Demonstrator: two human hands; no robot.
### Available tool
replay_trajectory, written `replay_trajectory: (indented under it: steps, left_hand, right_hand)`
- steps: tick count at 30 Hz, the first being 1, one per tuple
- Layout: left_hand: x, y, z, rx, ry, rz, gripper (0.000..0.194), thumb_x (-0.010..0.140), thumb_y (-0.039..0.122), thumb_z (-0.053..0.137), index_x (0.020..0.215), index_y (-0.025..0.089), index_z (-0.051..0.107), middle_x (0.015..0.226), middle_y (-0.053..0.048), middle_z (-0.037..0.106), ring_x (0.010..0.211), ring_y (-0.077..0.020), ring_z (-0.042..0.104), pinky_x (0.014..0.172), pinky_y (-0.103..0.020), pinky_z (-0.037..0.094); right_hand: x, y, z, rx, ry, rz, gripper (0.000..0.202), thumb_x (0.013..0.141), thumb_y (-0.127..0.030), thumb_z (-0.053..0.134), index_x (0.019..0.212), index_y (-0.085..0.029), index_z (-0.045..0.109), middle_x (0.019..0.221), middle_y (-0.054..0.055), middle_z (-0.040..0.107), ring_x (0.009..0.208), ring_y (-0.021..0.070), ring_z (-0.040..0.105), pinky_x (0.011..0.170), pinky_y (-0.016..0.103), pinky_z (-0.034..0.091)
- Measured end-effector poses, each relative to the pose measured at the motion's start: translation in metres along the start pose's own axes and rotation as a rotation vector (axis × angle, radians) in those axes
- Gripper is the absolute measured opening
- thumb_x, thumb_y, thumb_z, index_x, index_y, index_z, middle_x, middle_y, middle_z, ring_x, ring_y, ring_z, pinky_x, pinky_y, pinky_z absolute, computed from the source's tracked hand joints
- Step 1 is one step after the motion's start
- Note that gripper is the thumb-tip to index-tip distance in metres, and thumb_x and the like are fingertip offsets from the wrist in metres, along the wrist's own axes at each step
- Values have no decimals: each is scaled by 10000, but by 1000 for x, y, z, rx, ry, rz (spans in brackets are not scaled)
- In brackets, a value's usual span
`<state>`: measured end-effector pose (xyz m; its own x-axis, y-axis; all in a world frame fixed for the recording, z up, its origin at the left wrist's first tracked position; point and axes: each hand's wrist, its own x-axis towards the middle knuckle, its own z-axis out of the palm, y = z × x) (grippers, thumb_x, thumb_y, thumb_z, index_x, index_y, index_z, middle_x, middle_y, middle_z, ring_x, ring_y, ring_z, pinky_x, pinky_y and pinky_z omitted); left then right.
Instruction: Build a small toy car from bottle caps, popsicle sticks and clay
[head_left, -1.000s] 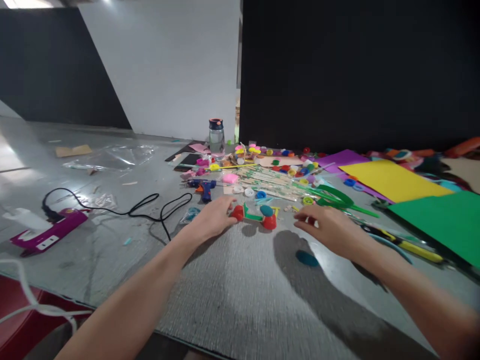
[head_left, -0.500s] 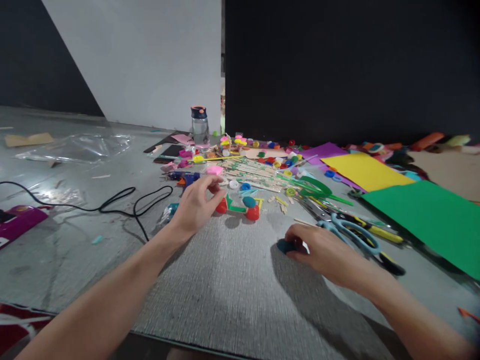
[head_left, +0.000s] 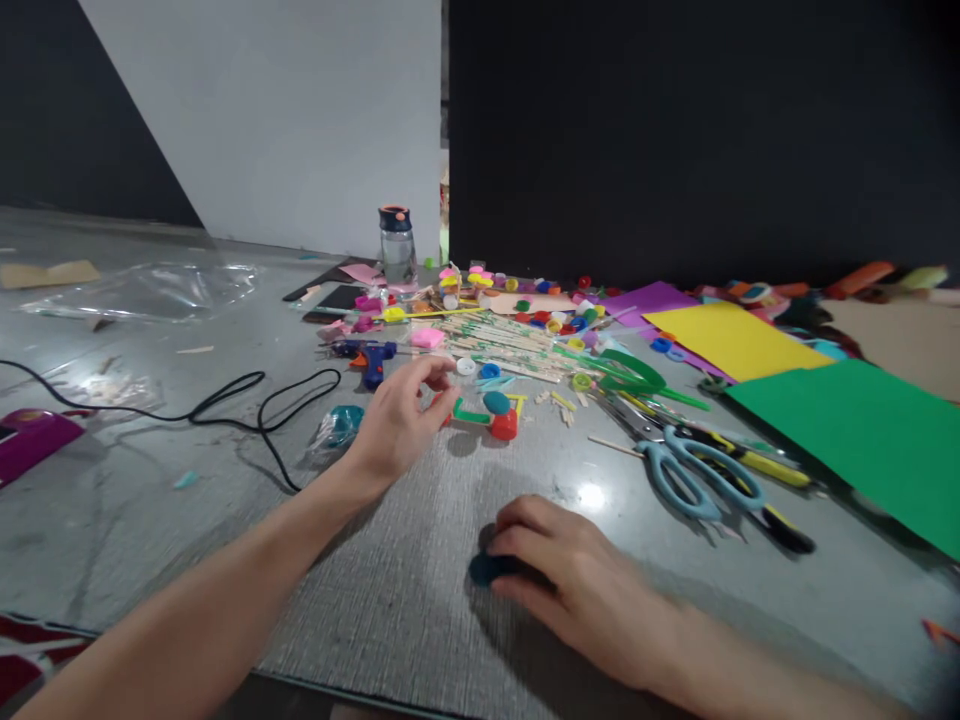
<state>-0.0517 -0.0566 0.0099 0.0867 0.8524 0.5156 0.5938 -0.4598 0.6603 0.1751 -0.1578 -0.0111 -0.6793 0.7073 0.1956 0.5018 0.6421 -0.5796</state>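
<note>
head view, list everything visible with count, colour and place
craft piece: one, red, green and teal, centre
disc: one, dark teal, in front of craft piece
scissors: one pair, light blue handles, right
handled tools: several, yellow-black, by scissors
coloured sheets: three, purple, yellow, green, right
sticks: many, pale and green, back
caps: many, mixed, around sticks
round-headed tool: one, green, right of sticks
glue gun: one, blue, left of craft piece
bottle: one, clear, back
plastic film: one, clear, back left
cable: one, black, left
block: one, purple, left edge
scraps: many, mixed, scattered
panels: several, dark and white, behind
table: one, grey, beneath
left hand: one, at craft piece's red end
right hand: one, on disc
</note>
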Motion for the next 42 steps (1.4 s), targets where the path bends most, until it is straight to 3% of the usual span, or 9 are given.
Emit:
replay_trajectory:
  steps: [7, 11, 16, 18, 23, 28, 34, 37, 42]
  left_hand:
    - [0, 1, -1, 34, 21, 96, 100, 945, 268, 586, 939, 192, 651, 973, -44, 691, 885, -183, 632, 739, -303, 518]
    - [3, -2, -3, 71, 49, 133, 315, 969, 277, 518, 668, 192, 561, 755, -21, 612, 752, -170, 588, 747, -321, 486]
    - [7, -9, -3, 24, 147, 97, 87, 908, 209, 575, 845, 198, 634, 882, -28, 675, 808, -165, 605, 794, -319, 482]
    - [8, -10, -3, -68, 156, 39, 66, 893, 212, 597, 925, 199, 654, 860, -17, 688, 780, -155, 616, 781, -310, 489]
    - [9, -6, -3, -238, 153, -28, 341, 991, 337, 471, 707, 196, 596, 508, 45, 474, 501, -113, 479, 555, -257, 433]
    - [7, -5, -1, -230, 180, 22, 233, 969, 274, 510, 785, 190, 624, 617, 27, 554, 613, -119, 547, 675, -268, 472]
    - [-8, 7, -1, -105, 179, 216, 108, 949, 238, 562, 897, 203, 649, 848, -18, 677, 802, -159, 618, 785, -306, 489]
    - [-20, 21, 6, -31, 31, 378, 84, 957, 247, 578, 985, 217, 651, 865, -23, 676, 841, -181, 619, 827, -348, 496]
    - [-35, 37, 30, -42, -388, 322, 152, 968, 290, 593, 1051, 182, 661, 944, -70, 703, 881, -210, 633, 817, -364, 485]
  right_hand:
    - [-2, 10, -10, -15, 190, -95, 127, 1029, -194, 490, 976, -181, 604, 948, 44, 637, 840, 166, 587, 729, 297, 461]
    - [2, 24, -19, -64, 354, -4, 282, 1032, -245, 493, 753, -200, 499, 689, -12, 519, 617, 134, 489, 569, 271, 367]
    - [2, 56, -50, -406, 444, 155, 144, 1026, -240, 457, 1021, -193, 593, 983, 64, 658, 775, 165, 620, 705, 285, 473]
    - [-3, 72, -69, -521, 460, 209, 208, 1020, -274, 472, 927, -191, 638, 883, 76, 670, 813, 223, 623, 734, 336, 460]
    - [-15, 101, -100, -701, 336, 277, 201, 932, -208, 559, 835, -171, 731, 904, 137, 692, 888, 319, 572, 797, 436, 427]
    - [-7, 105, -90, -720, 193, 238, 164, 852, -120, 613, 735, -166, 719, 842, 134, 670, 885, 313, 548, 815, 439, 428]
    - [4, 99, -79, -585, 307, 182, 140, 921, -163, 540, 837, -172, 652, 875, 112, 679, 907, 289, 584, 830, 414, 446]
    - [7, 84, -73, -454, 379, 137, 132, 980, -216, 493, 943, -181, 615, 876, 85, 683, 831, 238, 628, 762, 356, 466]
    - [13, 50, -48, -250, 290, -34, 184, 1029, -241, 451, 948, -198, 610, 894, 56, 686, 833, 178, 643, 751, 290, 475]
